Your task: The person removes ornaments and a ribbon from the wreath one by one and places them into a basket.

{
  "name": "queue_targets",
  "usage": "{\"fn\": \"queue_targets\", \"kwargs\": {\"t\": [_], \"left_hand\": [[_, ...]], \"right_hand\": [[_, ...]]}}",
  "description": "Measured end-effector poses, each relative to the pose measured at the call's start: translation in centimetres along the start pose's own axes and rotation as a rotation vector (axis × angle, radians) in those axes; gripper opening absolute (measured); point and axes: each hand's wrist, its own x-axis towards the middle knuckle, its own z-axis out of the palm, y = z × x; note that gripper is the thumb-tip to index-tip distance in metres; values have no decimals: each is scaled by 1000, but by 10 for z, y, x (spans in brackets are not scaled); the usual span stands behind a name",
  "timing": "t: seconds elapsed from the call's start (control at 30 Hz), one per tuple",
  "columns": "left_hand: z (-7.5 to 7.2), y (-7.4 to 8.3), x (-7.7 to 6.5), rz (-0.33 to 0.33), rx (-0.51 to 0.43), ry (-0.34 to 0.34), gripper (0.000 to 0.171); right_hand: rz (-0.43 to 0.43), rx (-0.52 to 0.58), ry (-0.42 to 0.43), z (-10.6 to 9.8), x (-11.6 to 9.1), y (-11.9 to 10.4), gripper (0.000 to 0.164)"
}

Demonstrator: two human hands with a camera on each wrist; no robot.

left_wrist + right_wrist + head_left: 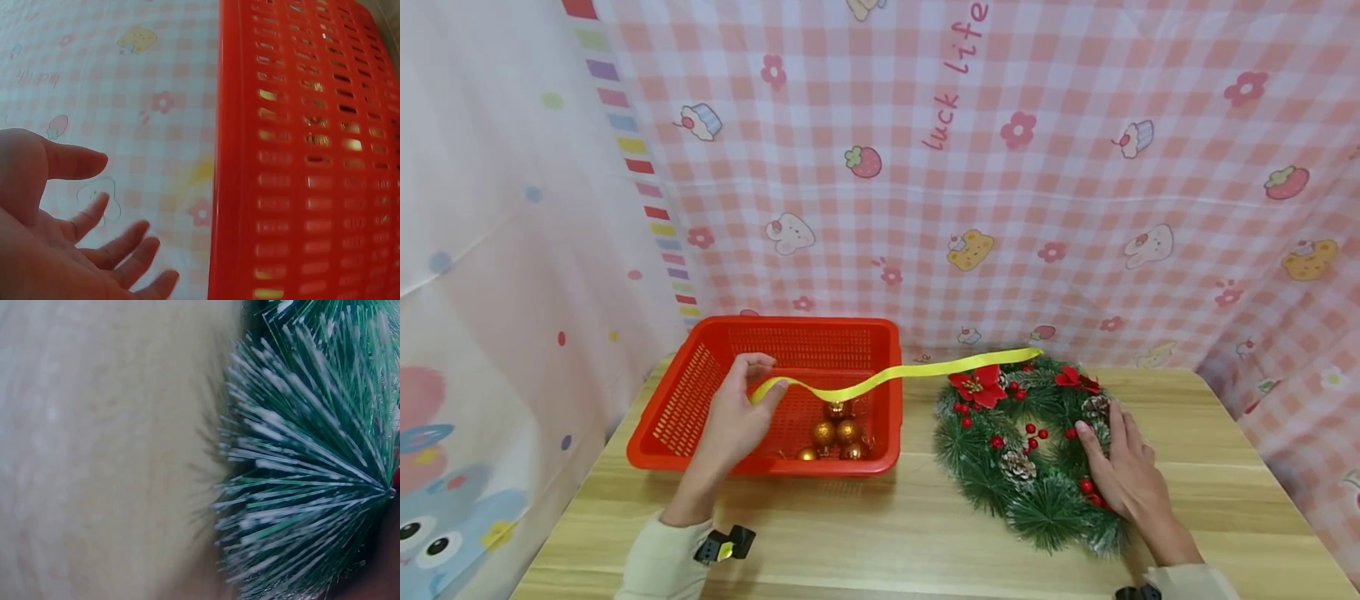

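Observation:
A long yellow ribbon (865, 385) stretches in a wavy line over the red basket toward the top of the green wreath (1048, 508). My left hand (741, 421) is above the basket's front left, with the ribbon's near end beside its thumb. In the left wrist view this left hand (69, 231) has its fingers spread and nothing in the palm; a blurred yellow streak shows near the basket wall. My right hand (1127, 467) rests on the right side of the wreath, which carries red flowers, berries and pinecones. Wreath needles (306, 469) fill the right wrist view.
The red plastic basket (891, 433) stands on the left of the wooden table (865, 542), with several gold balls (847, 431) inside. Behind the table hangs a pink checked cloth (925, 217); a white patterned cloth (497, 275) hangs at the left.

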Motion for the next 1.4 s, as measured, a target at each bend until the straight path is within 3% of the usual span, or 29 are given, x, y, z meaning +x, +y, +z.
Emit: {"fn": "queue_targets", "kwargs": {"t": [0.2,0.53,0.73,0.93,1.17,1.4], "left_hand": [[17,10,3,37,24,-50,36],[81,41,14,10,49,-202,39],[105,50,28,14,88,-253,41],[118,53,41,-22,188,-275,52],[126,52,53,-151,151,-307,67],[126,47,57,-184,120,-280,62]], "right_hand": [[-7,5,11,1,-1,-1,82],[-13,10,14,3,-1,0,82],[-11,9,21,4,-1,0,83],[-3,-2,16,3,0,1,83],[-11,5,27,3,-1,2,82],[-14,5,36,4,-2,1,82]]}}
